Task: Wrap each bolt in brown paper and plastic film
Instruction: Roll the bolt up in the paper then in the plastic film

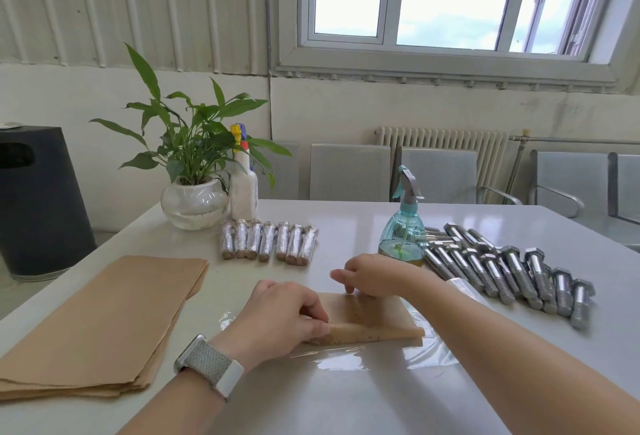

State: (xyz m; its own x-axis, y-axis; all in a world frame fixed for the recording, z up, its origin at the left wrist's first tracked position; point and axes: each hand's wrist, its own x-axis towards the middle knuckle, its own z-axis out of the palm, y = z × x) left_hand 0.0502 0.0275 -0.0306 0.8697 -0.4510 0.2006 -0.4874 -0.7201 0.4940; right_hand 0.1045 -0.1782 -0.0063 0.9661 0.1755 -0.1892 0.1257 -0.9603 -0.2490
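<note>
- Where the white glossy table (346,400) runs toward its near edge, we record one sheet of brown paper (377,318), partly rolled, lying on a sheet of clear plastic film (426,355) spread flat on the table top.
- Left hand (277,316): fingers curled over the left end of the paper roll, pinching it; a grey woven-strap watch (207,367) sits on the wrist.
- Right hand (372,277): fingertips bent down onto the far edge of the brown paper, pressing it; we cannot tell whether it grips anything beneath.
- Bolt being wrapped: we cannot see it; the paper roll hides whatever lies inside.
- Stack of flat brown paper sheets (100,323): at the table's left edge, well apart from the hands.
- Row of seven finished bolts wrapped in paper and shiny film (268,242): side by side, toward the far edge, left of centre.
- Heap of bare steel hex-head bolts (502,270): along the right side of the table, some lying over others.
- Translucent blue-green spray bottle with grey trigger (403,226): upright, just beside the bare bolts, beyond the right hand.
- White spray bottle with yellow and blue nozzle (244,185): upright at the far edge, just behind the wrapped row.
- Green leafy plant in a round clear-and-white glass bowl (194,202): far left corner, touching or just beside the white bottle.
- Dark round waste bin (38,202): on the floor, off the table's left side.
</note>
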